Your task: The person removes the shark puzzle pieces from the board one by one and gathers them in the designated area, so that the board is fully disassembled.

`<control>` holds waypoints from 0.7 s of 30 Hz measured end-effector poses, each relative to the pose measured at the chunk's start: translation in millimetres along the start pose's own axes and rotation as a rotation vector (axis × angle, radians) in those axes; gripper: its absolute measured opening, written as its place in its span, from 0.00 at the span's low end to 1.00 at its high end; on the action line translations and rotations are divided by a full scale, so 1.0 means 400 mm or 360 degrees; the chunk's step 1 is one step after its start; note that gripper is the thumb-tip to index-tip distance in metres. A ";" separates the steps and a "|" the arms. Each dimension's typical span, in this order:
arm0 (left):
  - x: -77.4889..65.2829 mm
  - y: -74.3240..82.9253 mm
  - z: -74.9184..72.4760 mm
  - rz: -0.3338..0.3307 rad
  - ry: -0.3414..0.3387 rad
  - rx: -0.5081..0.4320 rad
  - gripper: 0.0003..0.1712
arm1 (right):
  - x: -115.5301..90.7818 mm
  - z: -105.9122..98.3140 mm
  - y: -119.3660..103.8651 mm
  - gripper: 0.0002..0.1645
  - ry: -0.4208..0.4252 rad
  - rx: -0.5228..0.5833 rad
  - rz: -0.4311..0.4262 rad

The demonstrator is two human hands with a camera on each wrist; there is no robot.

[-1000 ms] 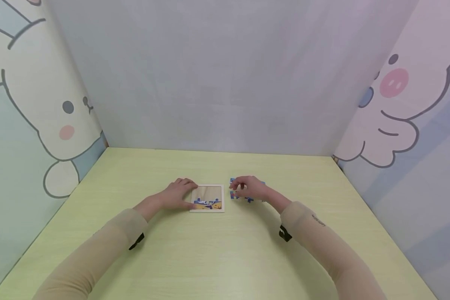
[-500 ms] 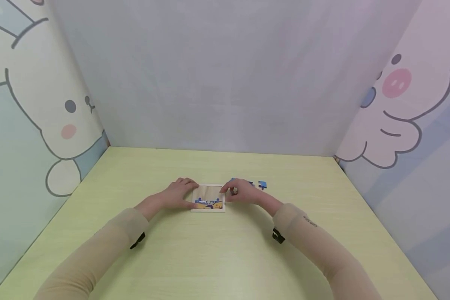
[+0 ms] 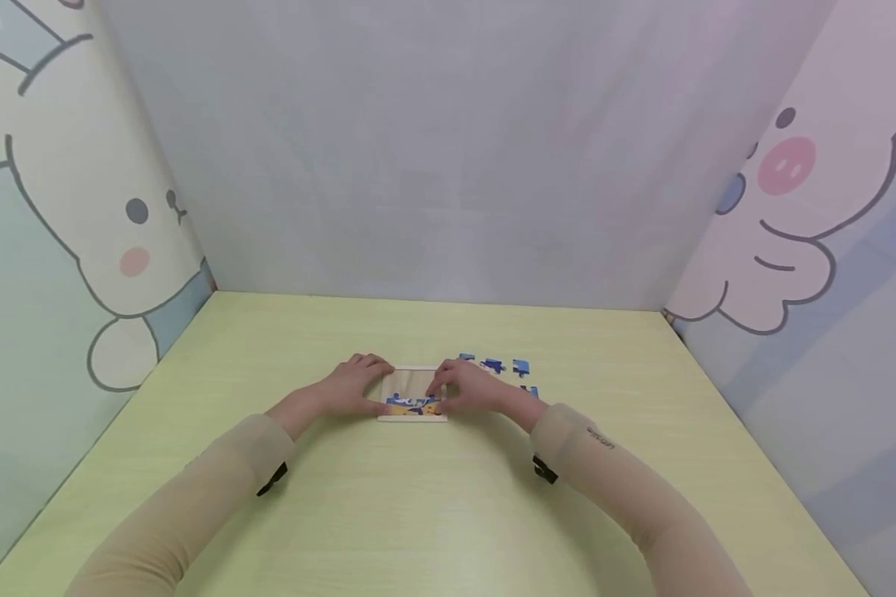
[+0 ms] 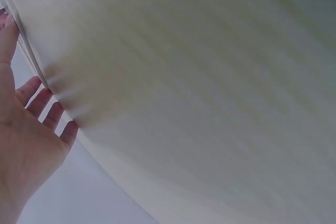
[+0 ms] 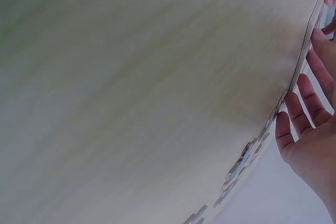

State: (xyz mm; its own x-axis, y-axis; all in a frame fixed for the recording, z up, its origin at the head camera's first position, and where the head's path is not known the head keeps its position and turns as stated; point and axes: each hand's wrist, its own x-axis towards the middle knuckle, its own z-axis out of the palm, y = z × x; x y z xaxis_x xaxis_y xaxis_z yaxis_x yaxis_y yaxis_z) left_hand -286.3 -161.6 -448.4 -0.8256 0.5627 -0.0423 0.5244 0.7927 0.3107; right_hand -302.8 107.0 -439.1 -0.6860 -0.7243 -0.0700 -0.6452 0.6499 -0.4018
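A wooden tray puzzle [image 3: 412, 419] lies mid-table, with joined blue and yellow pieces [image 3: 406, 408] along its near side and bare wood beyond. Along its left edge, my left hand [image 3: 349, 388] spreads its thumb and fingers and touches the frame. My right hand [image 3: 472, 388] reaches over the right edge, fingertips down at the right end of the joined row. I see no piece between its fingertips, though the hand hides that corner. In the wrist views, the left hand [image 4: 31, 135] and right hand [image 5: 315, 140] show loosely extended fingers at the table's surface.
Loose blue puzzle pieces [image 3: 495, 366] lie right of the tray, some partly covered by the right hand. The pale wooden table [image 3: 418, 506] reaches back to a grey curtain [image 3: 448, 166]. Printed cartoon cloths hang on both sides.
My right hand has moved left from above the loose pieces onto the tray's right side, uncovering several pieces. The left hand has stayed at the left edge.
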 end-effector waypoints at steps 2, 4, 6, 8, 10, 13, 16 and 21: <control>-0.001 0.001 -0.001 0.0002 0.0004 -0.0010 0.45 | 0.001 0.001 -0.003 0.17 0.0011 -0.0008 0.0000; -0.001 0.002 -0.002 -0.0003 0.0001 -0.0022 0.45 | 0.002 0.001 -0.006 0.17 0.0018 -0.0004 0.0005; -0.001 0.001 0.000 0.0003 0.0002 -0.0018 0.45 | 0.002 0.001 -0.008 0.16 0.0017 0.0003 0.0012; 0.000 0.000 0.002 0.0014 0.0000 -0.0024 0.44 | 0.003 0.001 -0.009 0.16 0.0007 0.0008 0.0030; 0.001 0.000 0.004 0.0040 -0.0011 -0.0043 0.42 | 0.003 0.000 -0.010 0.16 -0.0003 0.0009 0.0046; 0.002 0.005 0.003 0.0108 -0.0039 -0.0082 0.36 | 0.004 -0.001 -0.012 0.16 -0.0009 -0.0002 0.0054; 0.002 0.013 -0.001 0.0209 -0.0062 -0.0101 0.28 | 0.004 -0.003 -0.015 0.16 -0.0013 -0.0003 0.0048; 0.003 0.021 -0.003 0.0327 -0.0071 -0.0108 0.18 | 0.007 -0.003 -0.017 0.15 -0.0029 0.0003 0.0054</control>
State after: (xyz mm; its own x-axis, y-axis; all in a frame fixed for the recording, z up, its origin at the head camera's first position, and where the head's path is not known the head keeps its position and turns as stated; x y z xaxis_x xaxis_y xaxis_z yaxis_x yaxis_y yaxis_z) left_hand -283.0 -154.7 -444.8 -0.6918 0.7220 -0.0129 0.6643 0.6434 0.3804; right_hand -300.6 100.9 -435.3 -0.7010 -0.7060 -0.1003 -0.6210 0.6735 -0.4009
